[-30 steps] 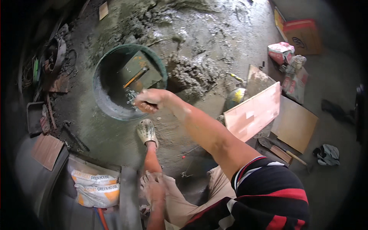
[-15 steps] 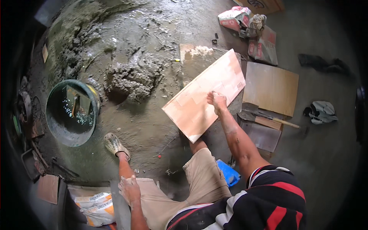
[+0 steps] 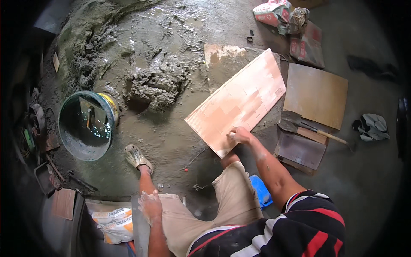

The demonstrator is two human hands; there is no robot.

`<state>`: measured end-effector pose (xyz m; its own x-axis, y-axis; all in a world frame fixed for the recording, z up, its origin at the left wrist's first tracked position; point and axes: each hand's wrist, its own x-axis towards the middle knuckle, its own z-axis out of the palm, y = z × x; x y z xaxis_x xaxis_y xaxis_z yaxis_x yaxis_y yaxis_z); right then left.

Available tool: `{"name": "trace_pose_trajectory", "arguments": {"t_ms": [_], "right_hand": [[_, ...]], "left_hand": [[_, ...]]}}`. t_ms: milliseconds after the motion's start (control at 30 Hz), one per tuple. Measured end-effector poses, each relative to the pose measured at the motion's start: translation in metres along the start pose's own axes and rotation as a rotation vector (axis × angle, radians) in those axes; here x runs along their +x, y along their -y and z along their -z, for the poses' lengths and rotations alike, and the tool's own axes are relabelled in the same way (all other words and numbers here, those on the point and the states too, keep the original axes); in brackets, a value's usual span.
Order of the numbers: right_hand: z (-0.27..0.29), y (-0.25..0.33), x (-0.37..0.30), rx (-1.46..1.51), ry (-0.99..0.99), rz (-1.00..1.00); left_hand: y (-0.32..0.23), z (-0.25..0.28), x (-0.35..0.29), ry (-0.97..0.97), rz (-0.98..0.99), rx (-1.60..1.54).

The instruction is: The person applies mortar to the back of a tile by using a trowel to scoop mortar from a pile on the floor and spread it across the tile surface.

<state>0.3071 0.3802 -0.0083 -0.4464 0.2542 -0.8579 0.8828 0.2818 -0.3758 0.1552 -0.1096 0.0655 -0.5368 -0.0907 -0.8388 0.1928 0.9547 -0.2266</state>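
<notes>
A large pinkish tile (image 3: pixel 246 96) with a brick-like pattern lies aslant before me, its lower corner over my right lower leg. My right hand (image 3: pixel 241 135) is at the tile's lower part, fingers curled together and whitish at the tips. Whether anything is pinched in them cannot be made out. By my left thigh, my left hand (image 3: pixel 150 206) holds nothing, its dusty fingers apart. Wet grey mortar (image 3: pixel 158 85) is heaped and spread beyond the tile. To the left stands a dark bucket (image 3: pixel 68 143) with a wooden-handled float (image 3: pixel 93 115) in it.
Right of the tile lie a brownish tile (image 3: pixel 317 92), a dark-bladed trowel (image 3: pixel 291 123) and stacked tiles (image 3: pixel 299 150). Red-and-white sacks (image 3: pixel 274 15) lie at the far right. A blue object (image 3: pixel 260 191) is beside my right thigh; an orange-and-white bag (image 3: pixel 113 225) is at lower left.
My right hand has moved down and nearer across the tile, toward its lower corner. Darker patches show on the tile. My left hand stays by my left thigh.
</notes>
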Motion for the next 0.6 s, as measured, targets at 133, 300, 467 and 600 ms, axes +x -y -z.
{"name": "trace_pose_trajectory", "arguments": {"t_ms": [133, 300, 467, 600], "right_hand": [[0.015, 0.055, -0.006, 0.387, -0.076, -0.261], [0.023, 0.072, -0.002, 0.27, -0.168, -0.022], [0.001, 0.073, -0.016, 0.256, -0.248, 0.024], [0.023, 0.068, -0.022, 0.392, -0.208, 0.041]], "left_hand": [[0.01, 0.001, 0.004, -0.035, 0.008, -0.02], [0.005, 0.015, 0.005, -0.051, -0.005, -0.073], [0.01, 0.015, 0.008, -0.046, 0.02, -0.091], [0.003, 0.012, 0.008, -0.08, 0.018, -0.096]]}}
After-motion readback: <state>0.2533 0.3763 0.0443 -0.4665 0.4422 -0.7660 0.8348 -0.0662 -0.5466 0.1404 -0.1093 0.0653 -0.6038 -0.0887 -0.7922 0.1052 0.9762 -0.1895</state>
